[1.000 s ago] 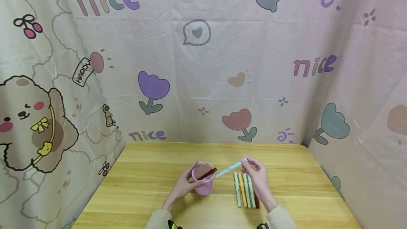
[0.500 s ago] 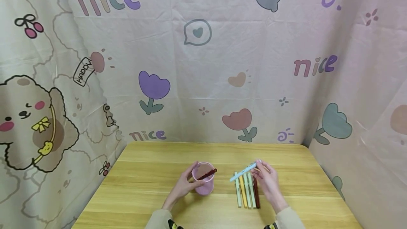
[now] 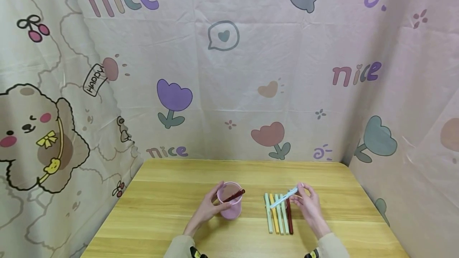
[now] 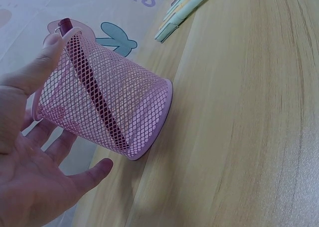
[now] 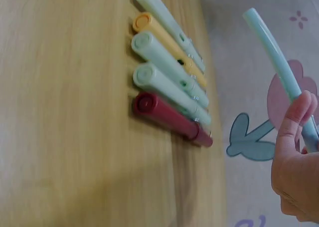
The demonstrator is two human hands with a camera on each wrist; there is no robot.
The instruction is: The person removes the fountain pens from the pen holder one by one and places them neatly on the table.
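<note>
My left hand (image 3: 207,209) holds a pink mesh pen holder (image 3: 232,212) at its rim, thumb on the near side and fingers round the far side. Inside leans a dark red pen (image 3: 236,195), its top sticking out past the rim; through the mesh in the left wrist view, the pen (image 4: 94,92) runs slantwise to the base. Thumb and fingers of my right hand (image 3: 311,207) pinch one end of a light blue pen (image 3: 281,199). In the head view the blue pen overlaps the upper ends of several pens lying side by side on the table.
The row has light green pens (image 5: 162,57), a yellow pen (image 5: 162,30) and a dark red pen (image 5: 169,112) at its right end. A wooden table (image 3: 161,202) lies beneath, with a printed cloth (image 3: 222,90) hanging behind and at both sides.
My right hand has moved right and a little toward me with the blue pen, away from the pen holder to above the row. The left hand and pen holder have stayed in place.
</note>
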